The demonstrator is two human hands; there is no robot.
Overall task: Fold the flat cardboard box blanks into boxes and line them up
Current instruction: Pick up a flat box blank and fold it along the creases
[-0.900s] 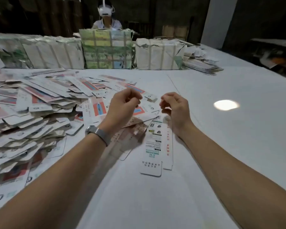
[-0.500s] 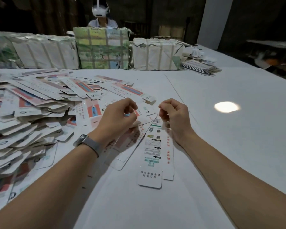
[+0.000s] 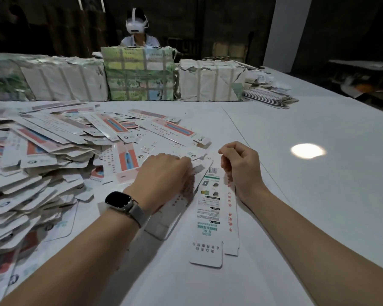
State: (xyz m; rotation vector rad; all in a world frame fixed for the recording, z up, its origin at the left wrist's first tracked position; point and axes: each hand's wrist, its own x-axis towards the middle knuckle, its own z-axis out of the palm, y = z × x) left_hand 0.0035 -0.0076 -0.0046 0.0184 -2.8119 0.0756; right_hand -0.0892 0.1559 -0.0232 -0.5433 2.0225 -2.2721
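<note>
A long white box blank with a barcode and green print lies flat on the white table in front of me. To its left, my left hand lies palm down on a second blank with red lettering, its fingers curled over the blank's far end. My right hand is curled into a loose fist at the upper right end of the barcode blank, thumb by its side strip, with nothing visible in it. A big loose pile of flat blanks covers the table's left side.
Wrapped, strapped bundles stand in a row along the far edge, with a low stack of flat sheets to their right. A person in a white headset sits behind them. A bright light spot lies on the right.
My left hand has come down from a raised pinch, bringing its blank flat onto the table. The right hand has stayed curled at the barcode blank's top end.
</note>
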